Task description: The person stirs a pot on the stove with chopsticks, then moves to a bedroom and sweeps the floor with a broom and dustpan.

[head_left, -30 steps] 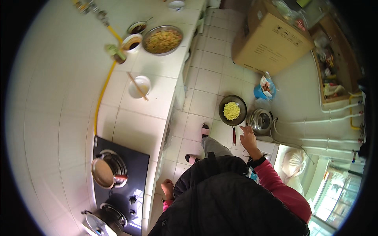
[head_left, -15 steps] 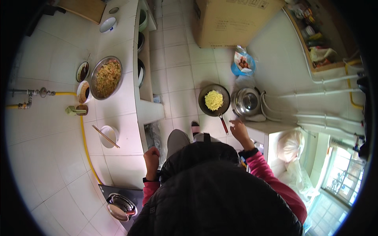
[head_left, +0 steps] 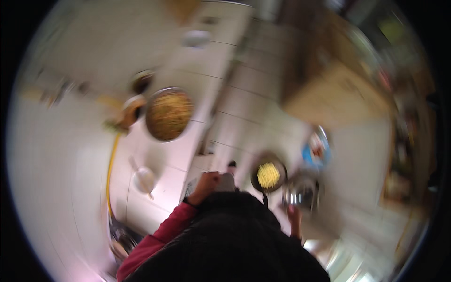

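The whole view is smeared by motion. My left hand [head_left: 206, 186] is held in front of my body near the counter edge, its fingers curled in with nothing visible in them. My right hand [head_left: 295, 217] is lower right, beside a shiny steel pot [head_left: 303, 195]; its fingers are too blurred to read, and whether it touches the pot I cannot tell. To the left of that pot is a dark frying pan [head_left: 256, 181] holding a mound of pale yellow chopped food [head_left: 268, 175]. The pan's handle [head_left: 265, 199] points toward me, with neither hand on it.
On the left counter [head_left: 188, 82] stand a steel bowl of mixed chopped food [head_left: 169, 114], two small bowls with dark contents, and a white bowl [head_left: 143, 180] with chopsticks. A cardboard box [head_left: 343, 96] rises at the far right, above a blue bag [head_left: 315, 152]. A yellow hose [head_left: 112, 164] runs along the wall.
My view has swung, so the counter and pan now appear farther right and the pan lower. My left hand has moved right in view; my right hand is lower, beside the steel pot.
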Available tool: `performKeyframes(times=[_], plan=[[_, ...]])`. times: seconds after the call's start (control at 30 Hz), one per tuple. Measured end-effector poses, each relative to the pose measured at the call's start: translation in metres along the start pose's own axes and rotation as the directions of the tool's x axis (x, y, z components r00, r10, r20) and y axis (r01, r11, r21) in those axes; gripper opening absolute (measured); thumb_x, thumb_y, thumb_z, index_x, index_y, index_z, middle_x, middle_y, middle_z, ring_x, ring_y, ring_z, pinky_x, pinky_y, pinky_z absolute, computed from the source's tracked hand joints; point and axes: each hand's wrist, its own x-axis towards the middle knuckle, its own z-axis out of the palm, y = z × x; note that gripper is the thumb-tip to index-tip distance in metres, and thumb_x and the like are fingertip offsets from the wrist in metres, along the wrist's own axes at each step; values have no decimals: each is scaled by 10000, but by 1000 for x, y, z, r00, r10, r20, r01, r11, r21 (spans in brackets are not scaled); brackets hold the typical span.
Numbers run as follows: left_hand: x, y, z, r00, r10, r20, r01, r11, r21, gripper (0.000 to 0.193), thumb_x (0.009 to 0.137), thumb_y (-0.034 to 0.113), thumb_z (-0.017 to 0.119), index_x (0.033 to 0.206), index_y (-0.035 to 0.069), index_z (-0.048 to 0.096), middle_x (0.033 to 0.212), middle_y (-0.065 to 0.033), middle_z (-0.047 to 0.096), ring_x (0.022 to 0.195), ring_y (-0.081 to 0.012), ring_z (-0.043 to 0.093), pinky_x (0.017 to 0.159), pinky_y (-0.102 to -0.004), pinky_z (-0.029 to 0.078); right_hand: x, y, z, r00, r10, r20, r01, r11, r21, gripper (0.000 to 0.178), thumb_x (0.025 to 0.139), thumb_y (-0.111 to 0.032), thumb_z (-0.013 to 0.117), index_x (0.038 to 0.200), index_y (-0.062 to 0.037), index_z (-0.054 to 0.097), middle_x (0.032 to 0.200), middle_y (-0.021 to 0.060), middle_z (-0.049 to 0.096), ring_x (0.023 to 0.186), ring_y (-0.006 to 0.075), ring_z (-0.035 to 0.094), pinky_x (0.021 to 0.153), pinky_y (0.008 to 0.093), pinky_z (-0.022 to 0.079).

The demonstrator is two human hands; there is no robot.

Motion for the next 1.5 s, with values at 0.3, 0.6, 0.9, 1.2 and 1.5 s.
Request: performKeyframes(times=[0.3,0.6,0.9,1.2,1.5], plan=[[-7,1,-7,940,-125,-318,126,992,-16,59,715,118,565,684,90,607,636,-138,586,609,-351,577,557,-440,461,115,-28,-38,905,-104,413,-40,945,325,282,796,-93,506,1033,33,590,821,150,640,644,244,640,511,327,509],[-82,-7,13,838,-320,-442,315,945,-86,27,683,89,561,686,97,586,624,-127,591,577,-338,570,535,-414,456,166,-28,-35,897,-51,440,-108,938,330,345,798,-78,492,1112,48,562,880,133,627,667,206,644,495,295,518],[-98,2,24,868,-220,-446,191,975,-109,97,738,130,568,766,87,651,724,-133,643,664,-346,610,614,-414,487,119,-2,-7,815,-249,524,207,968,139,330,829,-231,542,1072,-15,598,957,178,628,852,337,606,699,435,486],[-43,22,25,970,-139,-202,137,990,-22,133,651,-24,461,611,47,567,549,-140,542,516,-286,567,483,-359,417,48,6,-38,994,-103,-32,108,972,207,345,763,-197,581,1064,-37,634,864,158,667,814,290,649,731,369,507],[113,53,19,998,42,-36,-42,999,1,113,668,-24,450,626,46,529,556,-151,523,525,-313,555,480,-375,398,85,19,-16,987,146,65,-157,963,221,337,760,-171,604,1068,-38,632,828,158,674,762,260,664,685,350,513]])
